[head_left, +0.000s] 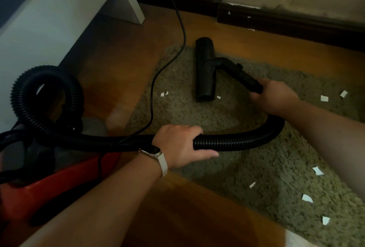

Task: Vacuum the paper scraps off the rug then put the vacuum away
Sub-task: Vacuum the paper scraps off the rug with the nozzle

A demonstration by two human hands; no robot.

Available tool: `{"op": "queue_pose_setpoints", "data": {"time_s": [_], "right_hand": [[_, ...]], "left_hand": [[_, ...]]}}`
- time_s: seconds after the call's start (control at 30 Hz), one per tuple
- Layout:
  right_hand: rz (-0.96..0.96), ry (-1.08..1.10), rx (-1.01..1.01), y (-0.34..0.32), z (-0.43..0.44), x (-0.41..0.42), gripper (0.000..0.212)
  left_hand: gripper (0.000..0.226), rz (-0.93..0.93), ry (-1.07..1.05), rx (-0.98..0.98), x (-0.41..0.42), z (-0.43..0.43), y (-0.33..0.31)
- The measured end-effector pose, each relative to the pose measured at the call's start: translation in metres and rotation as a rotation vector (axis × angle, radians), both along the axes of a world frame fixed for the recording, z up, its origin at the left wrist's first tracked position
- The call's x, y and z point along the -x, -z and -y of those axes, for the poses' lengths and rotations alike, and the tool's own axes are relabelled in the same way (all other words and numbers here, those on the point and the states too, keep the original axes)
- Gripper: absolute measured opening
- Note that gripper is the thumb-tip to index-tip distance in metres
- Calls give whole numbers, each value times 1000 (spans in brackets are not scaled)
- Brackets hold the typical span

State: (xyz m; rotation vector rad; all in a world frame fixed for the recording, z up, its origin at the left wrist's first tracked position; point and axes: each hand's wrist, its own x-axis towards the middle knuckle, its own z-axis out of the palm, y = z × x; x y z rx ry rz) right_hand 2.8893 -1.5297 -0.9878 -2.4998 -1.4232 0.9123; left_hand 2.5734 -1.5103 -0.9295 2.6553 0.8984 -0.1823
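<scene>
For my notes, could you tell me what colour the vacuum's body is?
Red vacuum body, head view.

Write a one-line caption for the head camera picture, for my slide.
Left hand grips the black vacuum hose, right hand its tube end, the nozzle resting on a rug with paper scraps.

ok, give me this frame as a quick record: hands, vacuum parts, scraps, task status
left hand: grips the corrugated hose mid-length; smartwatch on wrist
right hand: grips the rigid tube behind the floor nozzle
floor nozzle: on the rug, towards its far edge
paper scraps: several white bits scattered on the rug, one beside the nozzle
vacuum body: red, on the wood floor, left
power cord: crosses the rug's left edge
status: scraps not cleared
</scene>
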Motion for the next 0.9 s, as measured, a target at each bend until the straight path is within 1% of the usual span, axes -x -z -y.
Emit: {"op": "queue_pose_setpoints", "data": {"time_s": [0.13, 0.27, 0.4, 0.6, 0.8, 0.9], "right_hand": [[-64, -11, 7, 10, 2, 2, 35], [-92, -85, 6, 14, -4, 14, 30], [-92, -189, -29, 16, -14, 32, 31], [-150, -305, -41, 19, -38, 59, 28], [-112, -414, -15, 11, -58, 82, 34], [-79, -430, -25, 9, -59, 86, 35]], "left_hand": [[71, 8, 8, 12, 2, 1, 1], [68, 27, 11, 11, 7, 5, 4], [65, 20, 5, 23, 18, 5, 6], [69, -19, -18, 39, 35, 1, 1], [70, -59, -23, 37, 49, -6, -4], [70, -60, -27, 32, 53, -6, -3]]}}
